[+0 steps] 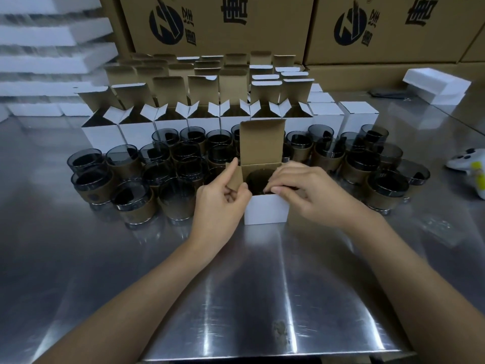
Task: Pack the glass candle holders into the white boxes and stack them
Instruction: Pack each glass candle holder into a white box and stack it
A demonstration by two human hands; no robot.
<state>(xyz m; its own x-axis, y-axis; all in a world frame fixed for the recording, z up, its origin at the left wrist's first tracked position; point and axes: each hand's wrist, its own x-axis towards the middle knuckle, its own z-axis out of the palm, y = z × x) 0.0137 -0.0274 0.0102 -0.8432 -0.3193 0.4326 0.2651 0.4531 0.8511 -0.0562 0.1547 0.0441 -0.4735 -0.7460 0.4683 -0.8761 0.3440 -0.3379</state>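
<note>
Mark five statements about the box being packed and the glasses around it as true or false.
1. The white box between the hands already holds a glass candle holder. True.
2. Its lid flap is folded shut. False: it stands upright.
3. The left hand pinches the box's left side flap. True.
4. The right hand hangs clear of the box. False: its fingers curl over the box's right rim.
5. The unpacked candle holders stand only left of the box. False: they stand on both sides.
</note>
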